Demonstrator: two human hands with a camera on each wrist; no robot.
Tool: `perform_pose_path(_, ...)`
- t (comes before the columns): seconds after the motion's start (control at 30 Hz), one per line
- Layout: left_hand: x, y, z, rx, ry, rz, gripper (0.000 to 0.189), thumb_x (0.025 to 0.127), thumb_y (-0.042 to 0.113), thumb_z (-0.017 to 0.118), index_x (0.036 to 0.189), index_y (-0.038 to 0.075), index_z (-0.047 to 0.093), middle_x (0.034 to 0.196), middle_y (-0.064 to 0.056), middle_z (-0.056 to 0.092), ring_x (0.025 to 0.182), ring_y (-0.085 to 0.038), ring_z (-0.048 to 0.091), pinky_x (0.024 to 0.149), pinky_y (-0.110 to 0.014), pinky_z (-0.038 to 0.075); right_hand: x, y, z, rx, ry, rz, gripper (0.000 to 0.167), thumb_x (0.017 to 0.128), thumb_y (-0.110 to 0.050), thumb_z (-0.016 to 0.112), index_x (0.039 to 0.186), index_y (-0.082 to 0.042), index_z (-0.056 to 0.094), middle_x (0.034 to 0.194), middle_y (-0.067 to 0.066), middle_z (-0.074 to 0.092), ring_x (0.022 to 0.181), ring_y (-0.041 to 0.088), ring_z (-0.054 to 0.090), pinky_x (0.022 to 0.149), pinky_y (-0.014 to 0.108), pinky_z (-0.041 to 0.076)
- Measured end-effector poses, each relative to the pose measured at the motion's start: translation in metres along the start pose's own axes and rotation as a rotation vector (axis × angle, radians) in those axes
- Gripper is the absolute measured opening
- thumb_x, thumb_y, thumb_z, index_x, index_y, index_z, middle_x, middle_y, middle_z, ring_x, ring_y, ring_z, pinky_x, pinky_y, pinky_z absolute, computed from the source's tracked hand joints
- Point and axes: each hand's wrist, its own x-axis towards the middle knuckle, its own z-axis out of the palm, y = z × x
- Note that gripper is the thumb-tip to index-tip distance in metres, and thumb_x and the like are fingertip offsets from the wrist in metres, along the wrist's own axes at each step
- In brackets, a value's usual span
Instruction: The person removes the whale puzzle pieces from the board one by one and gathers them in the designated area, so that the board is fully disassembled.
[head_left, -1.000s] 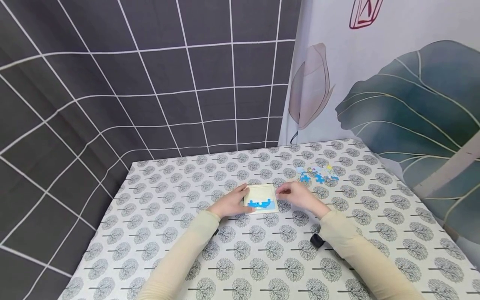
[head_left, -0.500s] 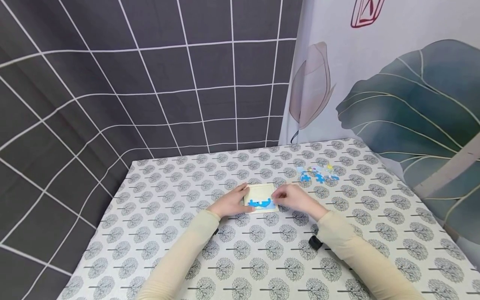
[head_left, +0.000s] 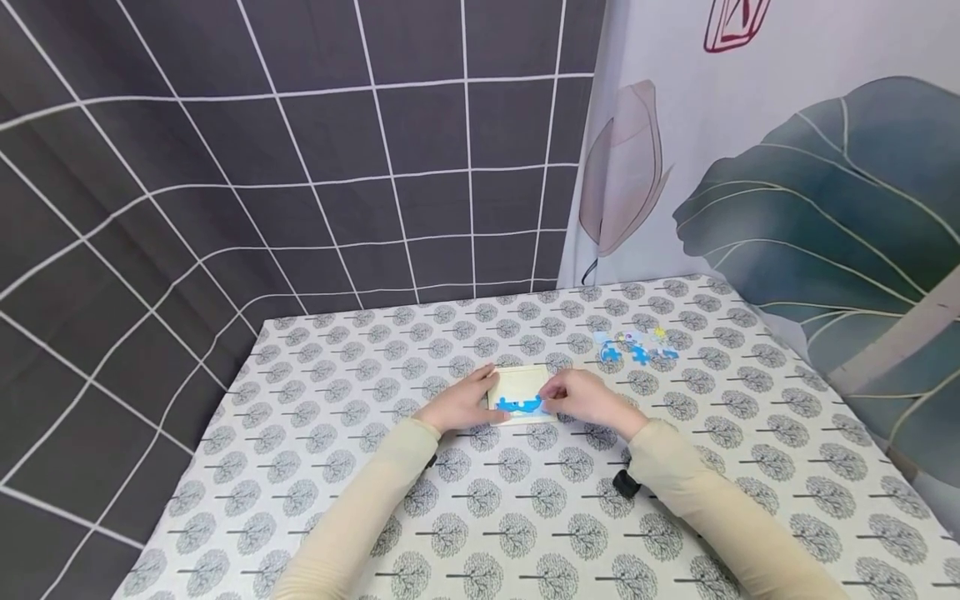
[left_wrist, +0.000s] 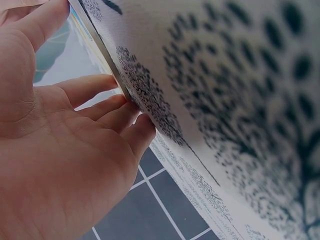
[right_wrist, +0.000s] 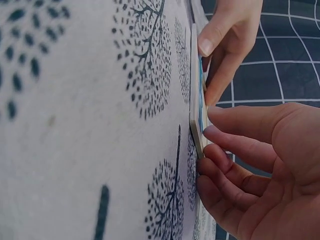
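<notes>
A shallow cream puzzle tray lies on the table in the head view, with blue jigsaw pieces fitted along its near side. My left hand grips the tray's left end, thumb at the near edge and fingers at the far left corner. Its fingertips meet the tray's rim in the left wrist view. With thumb and forefinger, my right hand pinches a puzzle piece at the tray's right side, mostly hidden by the fingers. In the right wrist view the other fingers curl by the tray's edge.
Several loose jigsaw pieces, blue with some yellow, lie in a cluster beyond the right hand. The tablecloth carries a tree print. A dark gridded curtain hangs behind the table, and a floral one at the right.
My right hand has moved left from beside the tray to over its right end, fingertips now at the blue pieces. The left hand has kept its place on the tray.
</notes>
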Motion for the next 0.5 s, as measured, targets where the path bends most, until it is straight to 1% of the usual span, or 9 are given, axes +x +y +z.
perform_pose_path(0.17, 0.0001, 0.0001, 0.0007, -0.009, -0.002, -0.004, 0.090, 0.091, 0.048, 0.070, 0.157, 0.003, 0.030, 0.167, -0.012, 0.016, 0.152, -0.033, 0.020, 0.122, -0.050, 0.022, 0.0005, -0.0010, 0.0003, -0.027, -0.011, -0.023, 0.015, 0.086, -0.016, 0.077, 0.099, -0.009, 0.077, 0.092, -0.002, 0.069, 0.079, 0.011, 0.060, 0.073, 0.032, 0.053)
perform_pose_path(0.27, 0.0007, -0.0006, 0.0011, -0.006, 0.001, 0.000, 0.090, 0.091, 0.048, 0.070, 0.157, 0.002, 0.030, 0.167, -0.012, 0.017, 0.152, -0.033, 0.021, 0.121, -0.050, 0.023, 0.0010, -0.0014, 0.0003, -0.031, -0.010, -0.030, 0.016, 0.085, -0.016, 0.078, 0.100, -0.009, 0.076, 0.091, -0.003, 0.069, 0.081, 0.012, 0.060, 0.075, 0.033, 0.053)
perform_pose_path(0.4, 0.0010, -0.0012, 0.0008, 0.000, 0.003, 0.000, 0.089, 0.092, 0.049, 0.069, 0.157, 0.003, 0.030, 0.167, -0.012, 0.017, 0.151, -0.033, 0.021, 0.121, -0.050, 0.024, 0.0032, -0.0017, 0.0016, -0.031, -0.006, -0.030, 0.023, 0.085, -0.016, 0.079, 0.105, -0.006, 0.075, 0.090, -0.003, 0.067, 0.082, 0.012, 0.060, 0.079, 0.034, 0.054)
perform_pose_path(0.5, 0.0011, -0.0021, 0.0007, 0.007, 0.004, 0.000, 0.088, 0.092, 0.050, 0.067, 0.157, 0.003, 0.030, 0.167, -0.011, 0.017, 0.152, -0.032, 0.021, 0.121, -0.049, 0.024, 0.0049, -0.0021, 0.0026, -0.037, -0.007, -0.026, 0.025, 0.084, -0.017, 0.079, 0.106, -0.004, 0.074, 0.089, -0.003, 0.066, 0.081, 0.012, 0.059, 0.078, 0.034, 0.054)
